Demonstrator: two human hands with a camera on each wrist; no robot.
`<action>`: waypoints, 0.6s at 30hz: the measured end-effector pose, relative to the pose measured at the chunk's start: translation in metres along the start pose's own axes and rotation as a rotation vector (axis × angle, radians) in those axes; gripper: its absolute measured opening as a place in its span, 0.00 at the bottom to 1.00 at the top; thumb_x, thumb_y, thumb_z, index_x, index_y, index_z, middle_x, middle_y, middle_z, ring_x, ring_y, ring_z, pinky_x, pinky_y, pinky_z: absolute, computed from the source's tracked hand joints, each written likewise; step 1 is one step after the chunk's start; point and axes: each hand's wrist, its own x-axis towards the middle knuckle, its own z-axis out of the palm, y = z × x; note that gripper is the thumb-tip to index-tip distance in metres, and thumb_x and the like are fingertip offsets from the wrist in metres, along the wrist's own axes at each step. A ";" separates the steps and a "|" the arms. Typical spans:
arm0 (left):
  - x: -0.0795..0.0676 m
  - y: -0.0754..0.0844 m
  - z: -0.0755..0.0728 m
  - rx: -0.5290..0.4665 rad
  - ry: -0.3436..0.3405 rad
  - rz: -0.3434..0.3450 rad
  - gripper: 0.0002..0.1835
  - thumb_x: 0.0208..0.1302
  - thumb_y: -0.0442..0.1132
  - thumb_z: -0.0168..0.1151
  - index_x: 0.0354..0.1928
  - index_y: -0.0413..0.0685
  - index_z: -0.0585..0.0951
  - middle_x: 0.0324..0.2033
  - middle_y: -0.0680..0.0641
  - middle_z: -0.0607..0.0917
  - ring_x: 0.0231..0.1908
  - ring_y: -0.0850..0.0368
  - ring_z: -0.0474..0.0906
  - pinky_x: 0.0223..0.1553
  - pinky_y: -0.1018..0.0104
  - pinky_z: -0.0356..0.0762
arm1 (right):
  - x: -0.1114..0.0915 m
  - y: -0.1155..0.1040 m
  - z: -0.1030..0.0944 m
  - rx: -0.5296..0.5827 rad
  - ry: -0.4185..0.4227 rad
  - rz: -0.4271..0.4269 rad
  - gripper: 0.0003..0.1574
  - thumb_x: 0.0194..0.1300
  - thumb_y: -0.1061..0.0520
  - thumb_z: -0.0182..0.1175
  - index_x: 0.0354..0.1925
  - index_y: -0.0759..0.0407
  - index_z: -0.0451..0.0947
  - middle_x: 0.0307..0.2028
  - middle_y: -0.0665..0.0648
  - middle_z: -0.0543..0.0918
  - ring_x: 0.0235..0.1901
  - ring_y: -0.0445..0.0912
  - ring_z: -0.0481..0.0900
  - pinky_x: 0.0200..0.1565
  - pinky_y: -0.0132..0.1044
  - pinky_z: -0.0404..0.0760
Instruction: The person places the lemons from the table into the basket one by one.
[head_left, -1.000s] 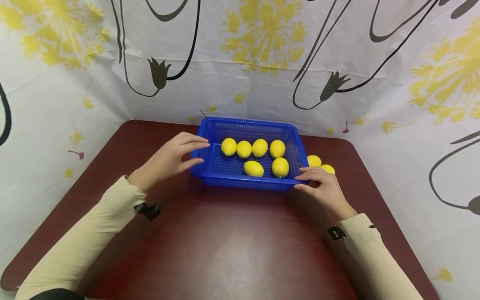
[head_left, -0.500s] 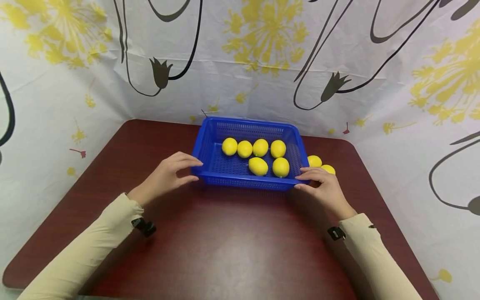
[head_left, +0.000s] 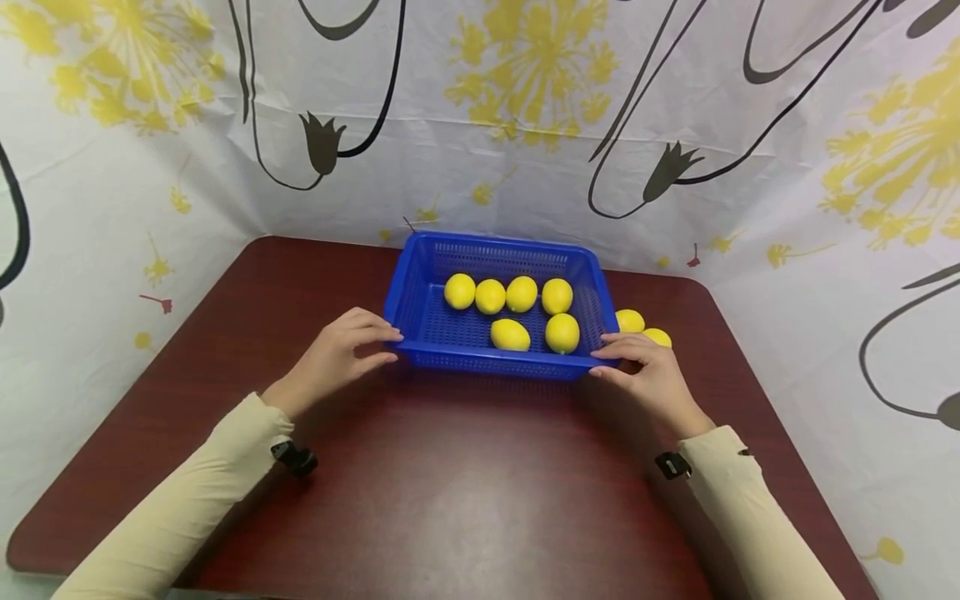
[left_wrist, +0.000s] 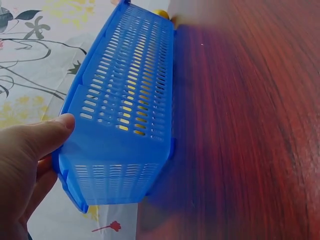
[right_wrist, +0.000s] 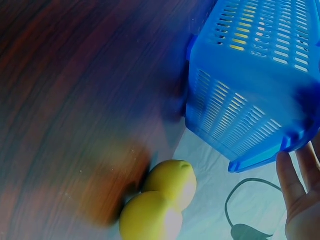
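A blue plastic basket [head_left: 487, 360] with slotted walls stands toward the back of the table, with several yellow lemons inside. Four-cornered and long, it lies crosswise to me. My left hand [head_left: 339, 354] grips its near left corner; in the left wrist view the thumb [left_wrist: 62, 125] lies over the rim and the fingers are partly hidden behind it. At the near right corner my right hand [head_left: 651, 375] holds the rim between thumb and fingers. One lemon [head_left: 510, 335] in the front row lies on its side, left of another lemon [head_left: 562, 333].
Two lemons, one [head_left: 629, 321] behind the other [head_left: 657, 337], rest on the dark red table [head_left: 465, 475] just outside the basket's right wall. A white patterned cloth [head_left: 420, 175] hangs behind the table and along both sides.
My left hand has come back from over the basket's left side to its near left corner. The front-row lemon rolled right, then a little back left. My right hand has stayed at its corner.
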 end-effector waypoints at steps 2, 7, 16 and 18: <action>0.000 0.001 0.002 0.004 0.013 -0.003 0.17 0.46 0.33 0.79 0.42 0.46 0.89 0.40 0.48 0.88 0.45 0.54 0.79 0.49 0.62 0.78 | 0.000 -0.001 -0.001 -0.013 -0.005 -0.003 0.17 0.50 0.56 0.77 0.42 0.49 0.89 0.49 0.58 0.88 0.55 0.43 0.78 0.60 0.12 0.63; 0.001 0.002 0.005 0.006 0.046 -0.025 0.14 0.47 0.34 0.79 0.39 0.47 0.89 0.38 0.49 0.89 0.44 0.55 0.79 0.49 0.66 0.78 | 0.003 -0.003 -0.003 -0.060 -0.024 -0.006 0.17 0.50 0.54 0.77 0.42 0.50 0.89 0.49 0.57 0.88 0.55 0.47 0.79 0.58 0.11 0.62; 0.002 0.002 0.007 0.005 0.071 -0.037 0.13 0.45 0.33 0.79 0.37 0.47 0.90 0.36 0.49 0.89 0.42 0.55 0.79 0.46 0.65 0.78 | 0.009 -0.010 -0.011 -0.171 -0.122 0.013 0.16 0.53 0.52 0.75 0.42 0.51 0.89 0.50 0.58 0.87 0.56 0.52 0.81 0.58 0.50 0.77; 0.002 0.004 0.006 0.011 0.059 -0.038 0.13 0.46 0.34 0.79 0.37 0.47 0.89 0.36 0.49 0.89 0.42 0.55 0.79 0.46 0.65 0.78 | 0.010 -0.011 -0.014 -0.171 -0.142 0.028 0.16 0.54 0.52 0.75 0.43 0.50 0.89 0.51 0.58 0.87 0.56 0.52 0.81 0.57 0.52 0.78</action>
